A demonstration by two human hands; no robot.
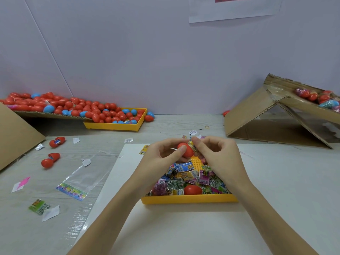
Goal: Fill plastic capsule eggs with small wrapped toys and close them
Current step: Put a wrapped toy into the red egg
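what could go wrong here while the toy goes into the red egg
The wrapped toy sticks out of the red egg half between left hand and right hand; its wrapper may catch in the seam. If the grip slips, the half could drop into the yellow tray.

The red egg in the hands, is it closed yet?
Not closed. The left hand holds one red egg half, and the right hand is pressing a wrapped toy at its opening.
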